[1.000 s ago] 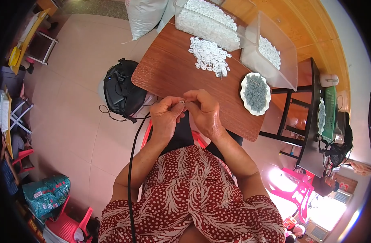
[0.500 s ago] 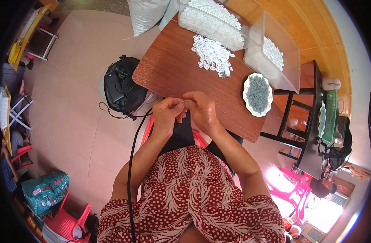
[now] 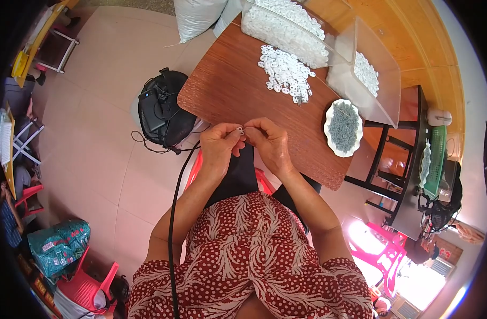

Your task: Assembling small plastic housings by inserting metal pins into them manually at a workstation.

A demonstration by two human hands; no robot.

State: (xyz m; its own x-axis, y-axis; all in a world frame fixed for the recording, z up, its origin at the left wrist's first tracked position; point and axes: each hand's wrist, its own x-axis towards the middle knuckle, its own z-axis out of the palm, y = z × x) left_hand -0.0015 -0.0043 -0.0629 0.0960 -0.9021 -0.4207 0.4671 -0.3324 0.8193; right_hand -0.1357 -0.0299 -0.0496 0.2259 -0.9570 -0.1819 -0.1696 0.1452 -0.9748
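Above my lap, at the near edge of the brown table [image 3: 222,95], both hands meet fingertip to fingertip. My left hand [image 3: 218,151] pinches a small white plastic clip [image 3: 240,131] between thumb and forefinger; its openings face up. My right hand [image 3: 271,146] is closed in a pinch right beside the clip, and whatever its fingertips hold is too small to make out. Farther off on the table lies a loose pile of similar white clips [image 3: 286,72]. To its right, a scalloped white dish [image 3: 328,133] holds many thin grey metal pins [image 3: 343,126].
Two clear plastic bins [image 3: 286,40] [image 3: 379,103] of white clips stand at the table's back. A black bag [image 3: 161,114] with a cable sits left of the table. White sacks [image 3: 198,18] stand behind. A black cable [image 3: 173,228] runs past my left arm. Red chairs [image 3: 86,284] stand lower left.
My fingertips have parted slightly, so the white clip in my left hand now shows. My right hand has turned a little, and the view has shifted slightly.
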